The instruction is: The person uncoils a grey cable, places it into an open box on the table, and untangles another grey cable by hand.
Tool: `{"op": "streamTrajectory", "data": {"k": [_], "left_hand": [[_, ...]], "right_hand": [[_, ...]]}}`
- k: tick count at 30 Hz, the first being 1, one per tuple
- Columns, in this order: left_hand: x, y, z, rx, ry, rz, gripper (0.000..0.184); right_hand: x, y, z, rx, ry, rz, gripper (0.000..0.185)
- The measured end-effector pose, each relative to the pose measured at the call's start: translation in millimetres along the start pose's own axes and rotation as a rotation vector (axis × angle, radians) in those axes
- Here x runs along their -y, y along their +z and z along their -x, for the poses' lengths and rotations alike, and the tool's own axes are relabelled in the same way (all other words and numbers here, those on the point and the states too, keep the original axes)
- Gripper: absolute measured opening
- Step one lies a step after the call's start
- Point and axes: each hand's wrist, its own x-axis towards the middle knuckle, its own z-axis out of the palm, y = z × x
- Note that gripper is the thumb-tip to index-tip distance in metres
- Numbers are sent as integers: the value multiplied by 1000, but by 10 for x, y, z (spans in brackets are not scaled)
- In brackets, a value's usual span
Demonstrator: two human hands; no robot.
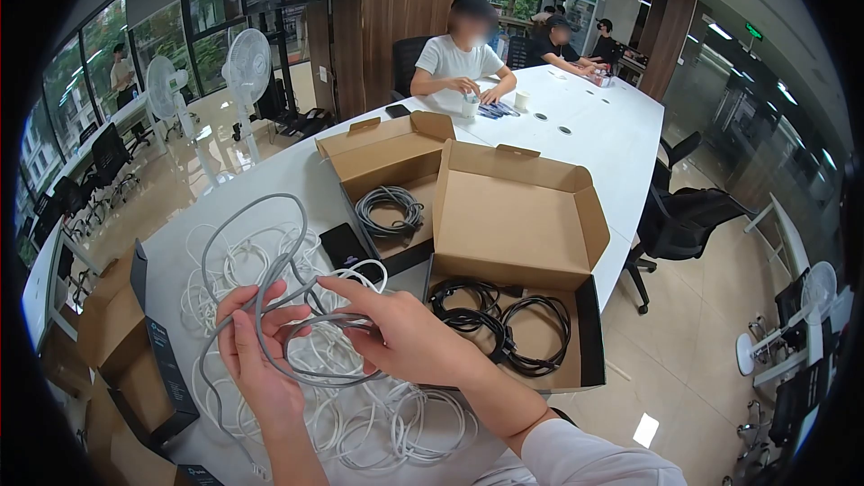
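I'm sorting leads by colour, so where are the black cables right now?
In the head view, right of centre: the black cables lie coiled inside an open cardboard box, to the right of the right hand.

You wear a plain white sleeve (598, 461) on your right arm, below the open box with the black cables (591, 335). It is short and loose, softly creased, and its hem leaves your forearm bare. Your right hand (387, 319) and left hand (261, 351), both to the left of that box, are ungloved, with slender fingers, and your wrists are bare too.
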Motion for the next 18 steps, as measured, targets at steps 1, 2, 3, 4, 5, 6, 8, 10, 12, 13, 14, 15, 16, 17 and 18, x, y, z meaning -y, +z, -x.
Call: {"op": "streamTrajectory", "data": {"k": [1,2,3,4,5,6,8,10,12,13,14,15,16,17,18], "left_hand": [[0,4,1,-5,0,4,31],[0,6,2,-10,1,7,31],[1,3,2,-12,4,4,31],[0,-3,1,-13,6,1,31],[-1,-6,1,-15,10,-2,31],[-4,-6,4,-11,9,0,32],[-15,-2,10,-2,8,4,32],[-17,19,17,-4,20,-4,32],[-17,22,16,-8,30,-25,31],[-7,16,10,-11,35,-40,31],[4,13,5,-14,40,-55,31],[12,11,3,-15,42,-62,31],[19,9,2,-16,43,-69,30],[23,8,1,-16,43,-76,30],[23,8,0,-8,38,-83,30]], "right_hand": [[-8,2,1,-4,6,-26,61],[-18,5,4,-8,13,-52,61],[-32,9,7,-12,20,-79,60],[-62,16,5,-29,-19,-12,60],[-101,26,-2,-47,-57,54,60],[-120,30,-5,-64,-95,121,60],[-83,31,1,-94,-116,161,61],[-77,37,4,-139,-148,235,63],[-97,58,4,-200,-188,342,65],[-95,56,3,-210,-189,351,66],[-91,47,-2,-220,-191,361,67],[-84,38,-6,-231,-192,371,68],[-72,32,-11,-258,-195,347,67],[-55,27,-15,-286,-197,323,66],[-44,21,-19,-313,-198,299,66]]}}
